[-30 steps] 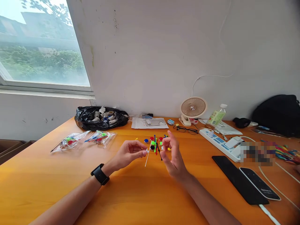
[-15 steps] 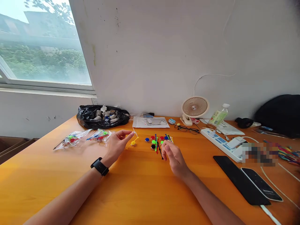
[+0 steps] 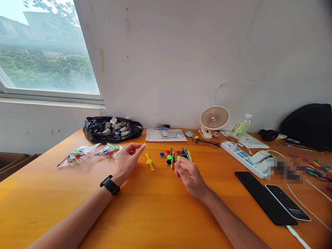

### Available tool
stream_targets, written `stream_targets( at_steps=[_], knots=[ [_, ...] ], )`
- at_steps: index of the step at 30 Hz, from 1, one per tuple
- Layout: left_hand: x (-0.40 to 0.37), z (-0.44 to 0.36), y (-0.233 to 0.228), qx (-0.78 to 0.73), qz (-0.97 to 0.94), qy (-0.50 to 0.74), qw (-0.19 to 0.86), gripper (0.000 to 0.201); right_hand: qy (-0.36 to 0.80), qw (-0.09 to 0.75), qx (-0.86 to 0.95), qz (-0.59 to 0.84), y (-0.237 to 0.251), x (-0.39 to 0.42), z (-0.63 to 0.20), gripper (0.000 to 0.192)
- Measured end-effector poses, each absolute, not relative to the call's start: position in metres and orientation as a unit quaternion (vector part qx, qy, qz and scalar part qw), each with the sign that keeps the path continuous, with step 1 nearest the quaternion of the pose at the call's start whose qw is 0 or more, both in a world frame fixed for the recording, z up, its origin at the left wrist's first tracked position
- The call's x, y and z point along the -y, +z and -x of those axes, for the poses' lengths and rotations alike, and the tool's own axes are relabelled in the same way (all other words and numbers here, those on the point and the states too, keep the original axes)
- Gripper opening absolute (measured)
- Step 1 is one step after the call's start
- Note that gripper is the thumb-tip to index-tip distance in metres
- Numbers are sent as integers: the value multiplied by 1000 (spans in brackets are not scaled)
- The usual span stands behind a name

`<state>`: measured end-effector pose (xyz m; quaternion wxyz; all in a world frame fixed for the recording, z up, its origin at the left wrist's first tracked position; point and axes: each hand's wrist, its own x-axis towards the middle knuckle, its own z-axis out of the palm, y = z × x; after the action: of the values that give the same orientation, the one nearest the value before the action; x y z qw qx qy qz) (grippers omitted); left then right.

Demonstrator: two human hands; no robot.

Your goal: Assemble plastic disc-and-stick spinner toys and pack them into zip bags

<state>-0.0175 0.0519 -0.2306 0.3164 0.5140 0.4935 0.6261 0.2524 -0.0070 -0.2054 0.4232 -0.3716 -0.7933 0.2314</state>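
Observation:
My left hand (image 3: 129,157), wearing a black watch, is closed in a pinch, with a small whitish clear piece (image 3: 144,144) at its fingertips. To its right, apart from the fingers, a yellow arrow-shaped pointer (image 3: 151,167) sits across a yellow round base on the table. My right hand (image 3: 190,175) is closed, fingertips together beside a group of coloured plastic arrows (image 3: 172,160); what it holds, if anything, is hidden. Round plastic pieces in blue (image 3: 162,155), red, green and black lie around the arrows, some partly covered by this hand.
Behind my left hand lie clear bags (image 3: 79,154) of coloured parts and a black plastic bag (image 3: 89,128) of grey tubes. Along the back stand a small fan (image 3: 214,118), glasses (image 3: 206,143) and a bottle (image 3: 241,128). A power strip (image 3: 243,159) and phone (image 3: 286,202) lie right.
The yellow pointer has turned on its base and now lies apart from my left fingertips. My right hand has shifted slightly left, and the black arrow's lower end no longer shows beside it.

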Motion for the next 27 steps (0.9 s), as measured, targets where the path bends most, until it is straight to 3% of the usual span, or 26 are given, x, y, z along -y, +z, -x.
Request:
stream_targets(
  at_steps=[9,13,16,20,27],
  knots=[
    [-54,23,-212,-393,-377,672,502,45,131,374,804,444,-209,-2,-255,22],
    [-53,22,-210,-386,-356,681,510,41,35,294,832,470,-218,-5,-256,28],
    [-47,18,-209,-411,-437,658,455,31,2,265,833,486,-222,-5,-256,27],
    [-32,6,-211,-411,-607,565,378,30,-21,254,814,523,-220,-7,-261,5],
    [-20,-6,-229,-345,-834,387,189,16,-50,204,815,540,-221,-6,-258,11]
  ],
)
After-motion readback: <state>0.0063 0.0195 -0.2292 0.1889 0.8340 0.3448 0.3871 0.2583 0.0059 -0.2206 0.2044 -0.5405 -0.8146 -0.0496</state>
